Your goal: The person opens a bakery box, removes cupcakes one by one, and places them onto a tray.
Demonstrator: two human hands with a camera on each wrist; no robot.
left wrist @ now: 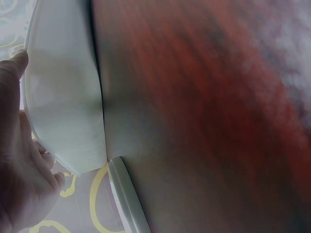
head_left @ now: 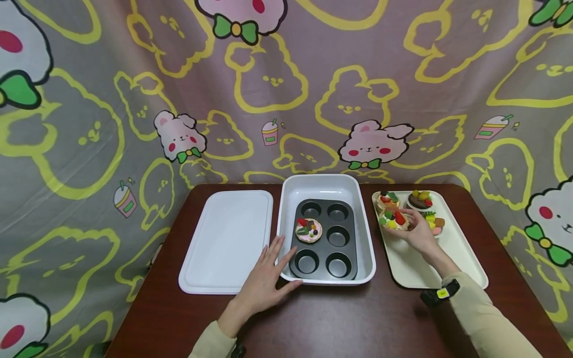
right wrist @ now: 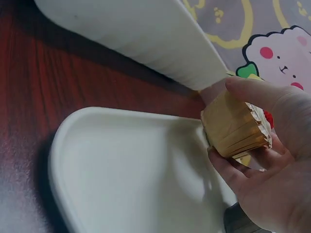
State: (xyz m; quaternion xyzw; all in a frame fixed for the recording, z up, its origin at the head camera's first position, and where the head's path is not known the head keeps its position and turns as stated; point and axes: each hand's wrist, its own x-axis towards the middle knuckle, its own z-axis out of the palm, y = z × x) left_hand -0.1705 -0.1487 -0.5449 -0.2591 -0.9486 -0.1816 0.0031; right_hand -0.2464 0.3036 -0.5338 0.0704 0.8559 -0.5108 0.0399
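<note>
The right hand [head_left: 418, 233] grips a toy cupcake [head_left: 394, 219] by its pleated gold paper case, thumb on one side and fingers curled round the other, as the right wrist view shows plainly; the cupcake, topped with a red strawberry and green and yellow pieces, sits over the far left part of the cream serving tray [head_left: 416, 271]. Around it on that tray lie three more decorated cupcakes: one at its 11 o'clock [head_left: 387, 198], a chocolate one at its 1 o'clock [head_left: 419, 200], and one at its 3 o'clock [head_left: 435, 222], partly hidden behind the fingers. To the tray's 9 o'clock stands a white rectangular tub [head_left: 325, 187] holding a dark six-cup muffin tin [head_left: 324, 238]; one pink-iced cupcake [head_left: 308, 230] fills the tin's middle-left cup, the other five cups are bare. The tub's near right wall stands between the gripped cupcake and the tin. The left hand [head_left: 264, 283] lies flat with straight fingers against the tub's near left corner, holding nothing. At the tub's 9 o'clock, just beside it, lies a white lid [head_left: 226, 238]. All rest on a dark red-brown table [head_left: 340, 318], backed by a rabbit-print cloth [head_left: 286, 89].
</note>
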